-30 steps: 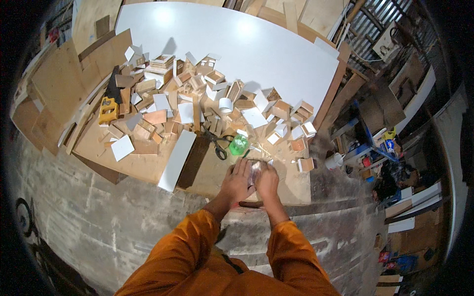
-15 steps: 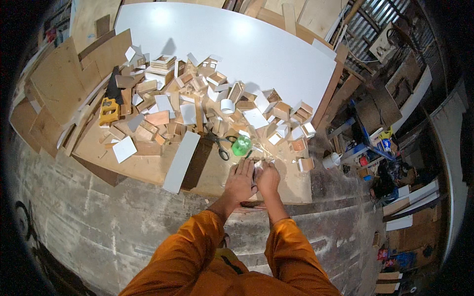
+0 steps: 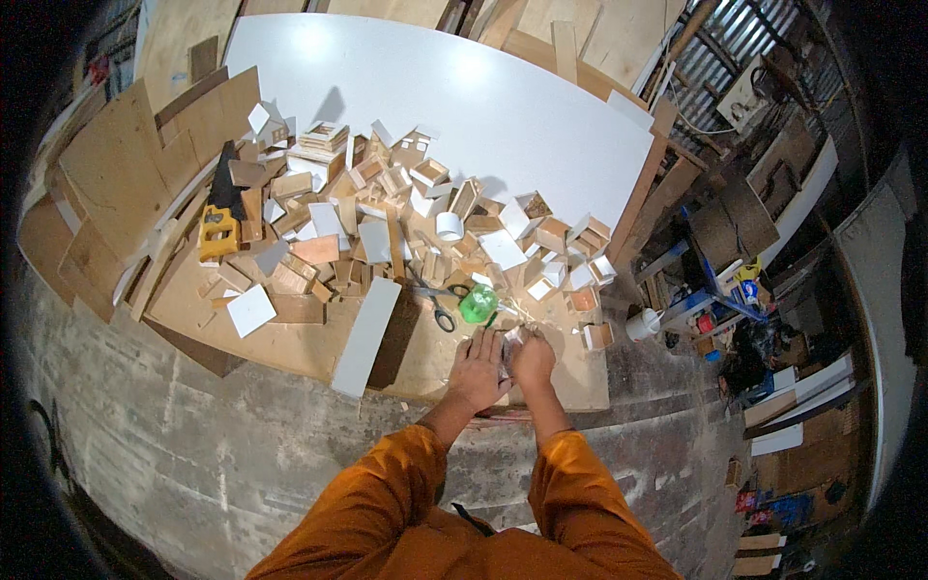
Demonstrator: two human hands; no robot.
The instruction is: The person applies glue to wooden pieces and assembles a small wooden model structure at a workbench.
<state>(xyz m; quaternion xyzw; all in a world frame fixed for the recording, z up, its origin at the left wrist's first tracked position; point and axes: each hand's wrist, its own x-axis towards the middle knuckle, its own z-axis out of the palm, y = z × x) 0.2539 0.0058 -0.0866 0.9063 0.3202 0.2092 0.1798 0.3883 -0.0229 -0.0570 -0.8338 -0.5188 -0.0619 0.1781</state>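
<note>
Lying flat near the counter's (image 3: 580, 382) five-o'clock edge, your left hand (image 3: 477, 372) sits beside your curled right hand (image 3: 533, 360), its grip hidden; a pale shiny piece (image 3: 508, 348) shows between. Slipping toward eleven o'clock could topple the green plastic container (image 3: 478, 305).

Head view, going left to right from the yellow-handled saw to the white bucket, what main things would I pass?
Yellow-handled saw → long white board → left hand → right hand → small open box → white bucket.
</note>
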